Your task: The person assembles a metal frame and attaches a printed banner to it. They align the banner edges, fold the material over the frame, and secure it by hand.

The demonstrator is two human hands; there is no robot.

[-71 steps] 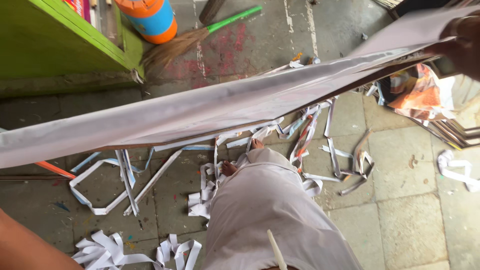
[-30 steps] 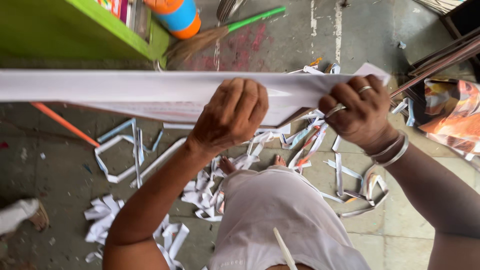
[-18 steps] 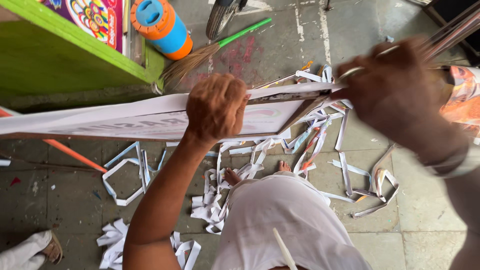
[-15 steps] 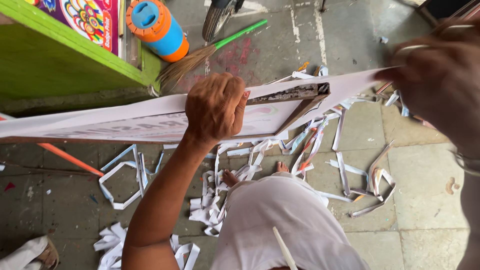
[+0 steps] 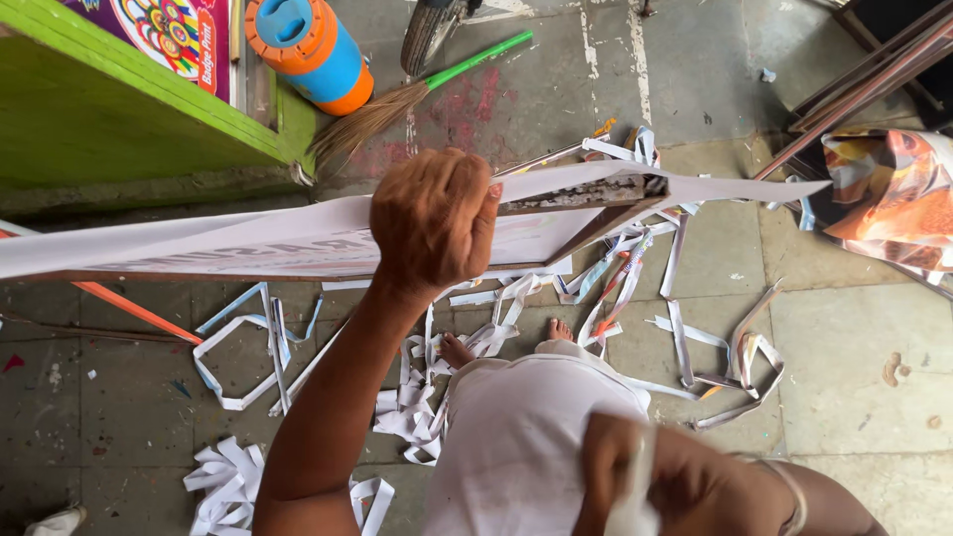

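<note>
Overhead, my left hand (image 5: 434,220) is clenched on a long white banner (image 5: 298,238) stretched over its wooden frame (image 5: 596,213) above paper strips (image 5: 417,412); my blurred right hand (image 5: 660,486) holds something white and unclear. One-handed, I judge the frame could tip.

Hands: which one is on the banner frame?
The left hand, gripping the top edge of the frame. The right hand is low by the lap, off it.

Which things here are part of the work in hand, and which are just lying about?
In hand: left hand gripping the white sheet on its wooden frame; right hand, low and blurred.

Lying about: paper strips, broom, orange-and-blue jug, green counter.
</note>
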